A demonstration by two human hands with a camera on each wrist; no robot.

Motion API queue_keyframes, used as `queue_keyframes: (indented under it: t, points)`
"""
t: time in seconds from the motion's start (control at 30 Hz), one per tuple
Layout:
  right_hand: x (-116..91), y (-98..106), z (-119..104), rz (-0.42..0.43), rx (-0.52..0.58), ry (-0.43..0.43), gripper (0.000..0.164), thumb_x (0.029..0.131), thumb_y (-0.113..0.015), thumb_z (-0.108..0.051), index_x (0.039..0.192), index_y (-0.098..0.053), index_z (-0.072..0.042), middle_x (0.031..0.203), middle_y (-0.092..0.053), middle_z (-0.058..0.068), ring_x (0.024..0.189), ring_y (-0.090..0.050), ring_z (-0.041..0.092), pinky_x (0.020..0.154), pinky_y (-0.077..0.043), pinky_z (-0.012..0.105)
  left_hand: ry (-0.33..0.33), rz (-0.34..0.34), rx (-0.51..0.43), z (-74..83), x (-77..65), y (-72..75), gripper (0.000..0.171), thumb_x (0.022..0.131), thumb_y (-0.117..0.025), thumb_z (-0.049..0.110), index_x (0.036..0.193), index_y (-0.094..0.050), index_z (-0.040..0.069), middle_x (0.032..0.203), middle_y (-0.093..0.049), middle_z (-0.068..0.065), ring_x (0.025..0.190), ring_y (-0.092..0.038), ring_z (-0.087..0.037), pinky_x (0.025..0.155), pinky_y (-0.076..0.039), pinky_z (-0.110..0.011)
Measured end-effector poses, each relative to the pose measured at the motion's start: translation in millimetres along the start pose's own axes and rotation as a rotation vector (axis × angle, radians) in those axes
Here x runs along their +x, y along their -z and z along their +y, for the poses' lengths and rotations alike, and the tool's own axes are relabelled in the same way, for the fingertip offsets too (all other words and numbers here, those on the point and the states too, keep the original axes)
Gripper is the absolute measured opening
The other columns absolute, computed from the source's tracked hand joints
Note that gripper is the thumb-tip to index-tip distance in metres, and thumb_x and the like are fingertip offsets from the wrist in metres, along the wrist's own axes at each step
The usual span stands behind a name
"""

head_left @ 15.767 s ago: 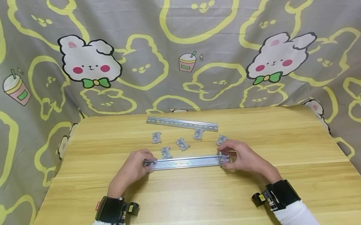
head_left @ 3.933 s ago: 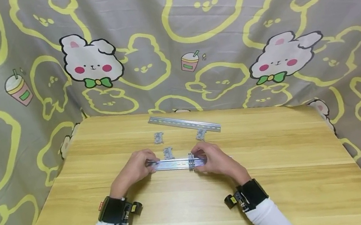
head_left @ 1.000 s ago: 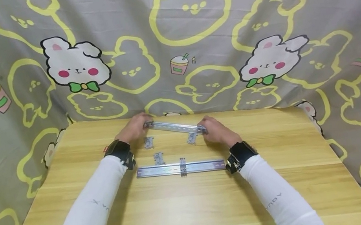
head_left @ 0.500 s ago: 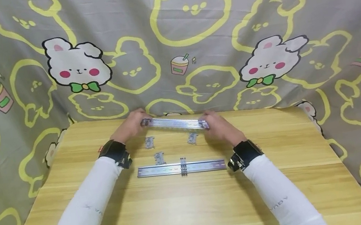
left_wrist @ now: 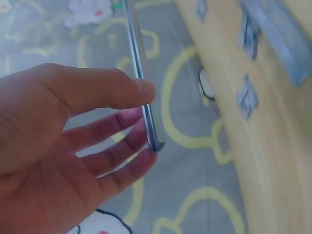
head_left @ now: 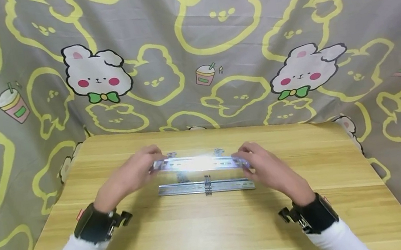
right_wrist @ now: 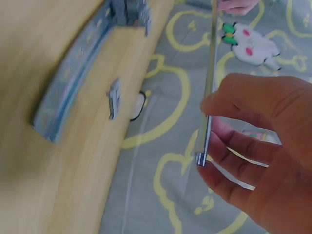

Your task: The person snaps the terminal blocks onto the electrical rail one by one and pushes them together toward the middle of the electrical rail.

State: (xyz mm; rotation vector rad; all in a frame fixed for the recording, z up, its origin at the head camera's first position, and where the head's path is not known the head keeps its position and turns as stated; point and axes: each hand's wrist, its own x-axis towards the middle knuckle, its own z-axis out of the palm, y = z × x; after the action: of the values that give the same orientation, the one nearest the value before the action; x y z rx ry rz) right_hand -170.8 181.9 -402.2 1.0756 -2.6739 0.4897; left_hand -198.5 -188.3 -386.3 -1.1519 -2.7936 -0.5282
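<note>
A shiny slotted DIN rail point(head_left: 199, 163) is held up off the table, its middle glaring with reflected light. My left hand point(head_left: 132, 171) pinches its left end, thumb on one face and fingertips on the other, as the left wrist view shows. At the opposite end my right hand point(head_left: 269, 168) grips it the same way, thumb against fingers. Below and nearer, a second DIN rail point(head_left: 181, 189) lies on the table, bearing a cluster of grey terminal blocks point(head_left: 208, 185) near its middle. Neither hand touches that one.
Three loose terminal blocks lie beyond the second rail: one at back left point(head_left: 171, 154), one at back right point(head_left: 218, 151), and one point(head_left: 182, 176) partly covered by the raised rail. A patterned curtain point(head_left: 229, 58) hangs behind the wooden table point(head_left: 219, 237).
Both hands have lifted the rear rail and brought it toward me, over the loose blocks. Over the longer span, blocks went onto the nearer rail, fewer lie loose, and the hands left it.
</note>
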Motion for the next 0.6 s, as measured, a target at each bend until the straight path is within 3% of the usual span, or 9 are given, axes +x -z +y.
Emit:
queue_keyframes:
  t: [0.13, 0.3, 0.43, 0.6]
  points:
    - [-22, -7, -15, 0.004, -0.014, 0.047, 0.044, 0.073, -0.075, -0.002, 0.117, -0.069, -0.004, 0.103, -0.060, 0.007, 0.086, -0.056, 0.016, 0.065, -0.056, 0.025, -0.005, -0.014, -0.017, 17.9, -26.5, -14.0, 0.039, 0.074, -0.078, -0.002, 0.112, -0.071, 0.002, 0.102, -0.065, -0.010, 0.089, -0.063, -0.023, 0.077, -0.059, -0.034]
    - [-45, -17, -31, -0.073, -0.013, 0.003, 0.046, 0.071, -0.076, -0.004, 0.117, -0.070, -0.005, 0.102, -0.058, 0.003, 0.089, -0.054, 0.014, 0.068, -0.056, 0.023, 0.027, -0.071, -0.012, 35.2, -50.0, -36.7, 0.041, 0.072, -0.078, 0.002, 0.112, -0.070, 0.004, 0.101, -0.063, -0.005, 0.089, -0.061, -0.018, 0.079, -0.059, -0.031]
    - [-57, -29, -37, -0.111, 0.019, -0.033, 0.042, 0.069, -0.073, -0.001, 0.111, -0.072, -0.006, 0.100, -0.058, 0.001, 0.090, -0.054, 0.013, 0.070, -0.057, 0.025, 0.038, -0.100, -0.014, 44.4, -59.8, -55.3, 0.031, 0.076, -0.074, 0.002, 0.107, -0.070, 0.004, 0.098, -0.062, -0.004, 0.087, -0.060, -0.016, 0.079, -0.059, -0.031]
    - [-66, -47, -36, -0.165, 0.052, -0.091, 0.042, 0.069, -0.067, -0.001, 0.110, -0.071, -0.006, 0.100, -0.057, -0.001, 0.088, -0.052, 0.010, 0.072, -0.056, 0.024, 0.057, -0.107, -0.039, 44.0, -65.5, -75.9, 0.024, 0.081, -0.069, 0.000, 0.104, -0.070, 0.005, 0.099, -0.061, -0.002, 0.090, -0.059, -0.014, 0.082, -0.058, -0.030]
